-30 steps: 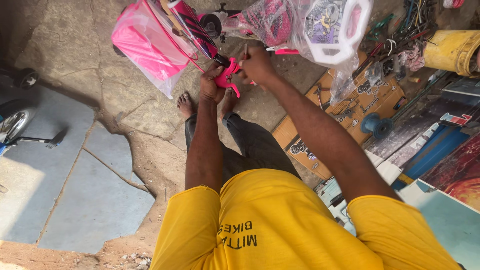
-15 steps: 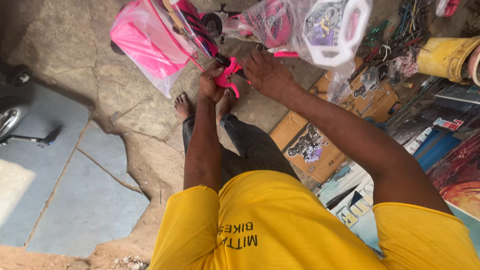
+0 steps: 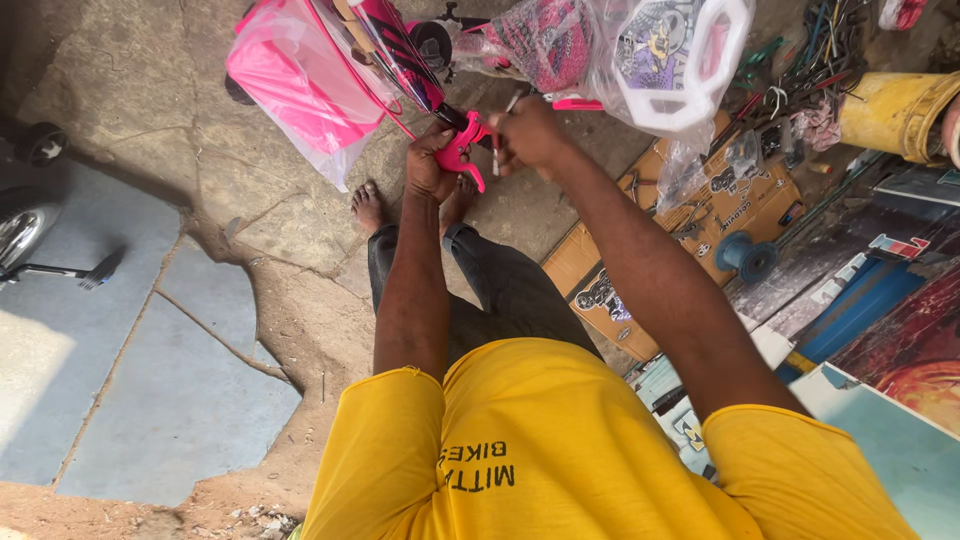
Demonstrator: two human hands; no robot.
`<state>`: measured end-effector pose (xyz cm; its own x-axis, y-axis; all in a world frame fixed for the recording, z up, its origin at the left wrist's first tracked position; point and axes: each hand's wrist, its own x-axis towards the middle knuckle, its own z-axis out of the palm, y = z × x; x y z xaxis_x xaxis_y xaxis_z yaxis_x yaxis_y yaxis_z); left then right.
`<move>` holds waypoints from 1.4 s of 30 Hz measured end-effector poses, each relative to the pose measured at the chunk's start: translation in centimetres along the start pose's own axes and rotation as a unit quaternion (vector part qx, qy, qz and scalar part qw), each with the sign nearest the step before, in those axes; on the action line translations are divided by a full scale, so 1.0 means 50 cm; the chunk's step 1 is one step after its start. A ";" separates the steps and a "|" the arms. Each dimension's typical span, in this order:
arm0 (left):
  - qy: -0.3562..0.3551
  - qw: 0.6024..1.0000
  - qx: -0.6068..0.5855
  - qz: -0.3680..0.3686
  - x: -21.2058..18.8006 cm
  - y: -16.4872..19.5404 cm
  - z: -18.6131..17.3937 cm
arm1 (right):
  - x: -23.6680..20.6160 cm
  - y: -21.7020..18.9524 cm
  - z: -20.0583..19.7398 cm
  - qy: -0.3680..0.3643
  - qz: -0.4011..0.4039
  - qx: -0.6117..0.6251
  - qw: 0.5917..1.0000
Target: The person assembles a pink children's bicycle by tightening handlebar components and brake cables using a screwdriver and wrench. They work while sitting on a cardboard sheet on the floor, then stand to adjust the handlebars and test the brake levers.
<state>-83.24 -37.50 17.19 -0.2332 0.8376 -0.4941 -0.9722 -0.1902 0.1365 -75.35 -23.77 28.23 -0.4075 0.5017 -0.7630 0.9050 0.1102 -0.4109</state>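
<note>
**Pink bracket held at a child's bicycle frame**

Yellow shirt (image 3: pixel 560 450) fills the near edge at 6 o'clock. Both forearms reach toward 12 o'clock above bare feet on stone paving (image 3: pixel 170 400). The left hand (image 3: pixel 432 165) is closed around a pink bracket (image 3: pixel 466 140) at the lower end of the pink bicycle frame (image 3: pixel 400 60). The right hand (image 3: pixel 530 130), just beside it at 1 o'clock, is closed on a thin metal tool (image 3: pixel 497 150) that touches the bracket. Flattened cardboard (image 3: pixel 700 215) lies at 3 o'clock. Beyond, plastic-wrapped parts (image 3: pixel 670 60) sit at 1 o'clock.
</note>
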 end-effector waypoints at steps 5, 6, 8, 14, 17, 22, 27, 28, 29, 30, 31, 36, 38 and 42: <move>0.015 1.000 0.020 0.000 -0.001 0.000 0.002 | -0.042 0.019 0.010 0.045 0.078 0.277 0.957; 0.016 1.000 0.024 0.001 -0.001 0.001 0.003 | -0.056 0.028 0.011 0.145 -0.060 0.110 0.981; 0.016 0.999 0.027 0.010 0.000 0.004 0.005 | -0.078 0.041 0.002 0.311 -0.330 -0.231 0.861; 0.024 0.999 0.015 0.016 -0.001 0.010 0.011 | -0.050 0.024 -0.011 0.191 -0.477 -0.494 0.701; 0.025 1.000 0.004 0.011 -0.008 0.010 0.008 | -0.006 -0.004 0.004 0.124 -0.243 -0.309 0.911; 0.014 1.000 -0.002 0.005 -0.006 0.018 0.011 | -0.026 -0.003 0.005 0.091 -0.013 0.011 0.996; 0.198 0.928 0.271 0.162 -0.036 0.012 0.029 | -0.093 0.004 -0.017 0.205 -0.350 -0.302 0.863; 0.269 0.854 0.382 0.229 -0.049 0.006 0.035 | -0.100 0.002 -0.019 0.206 -0.426 -0.375 0.797; 0.324 0.803 0.438 0.242 -0.065 -0.003 0.040 | -0.099 -0.001 -0.020 0.189 -0.462 -0.419 0.758; 0.375 0.745 0.490 0.254 -0.084 -0.014 0.048 | -0.097 -0.003 -0.020 0.166 -0.445 -0.462 0.749; 0.423 0.679 0.537 0.268 -0.092 -0.019 0.055 | -0.089 -0.006 -0.018 0.144 -0.431 -0.503 0.735; 0.069 0.420 0.796 0.431 -0.063 -0.005 0.084 | -0.036 -0.015 -0.006 0.140 -0.398 -0.490 0.763; 0.014 0.356 0.846 0.397 -0.030 0.013 0.090 | -0.021 -0.023 -0.006 0.100 -0.279 -0.352 0.888; -0.042 0.335 0.889 0.309 0.002 0.040 0.091 | -0.028 -0.033 -0.006 0.071 -0.027 0.030 0.997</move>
<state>-85.09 -35.46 21.34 -0.3053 0.9452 0.1157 0.8274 0.2032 0.5236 -76.25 -24.38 30.14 -0.4298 0.6128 -0.6631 0.8716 0.0900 -0.4818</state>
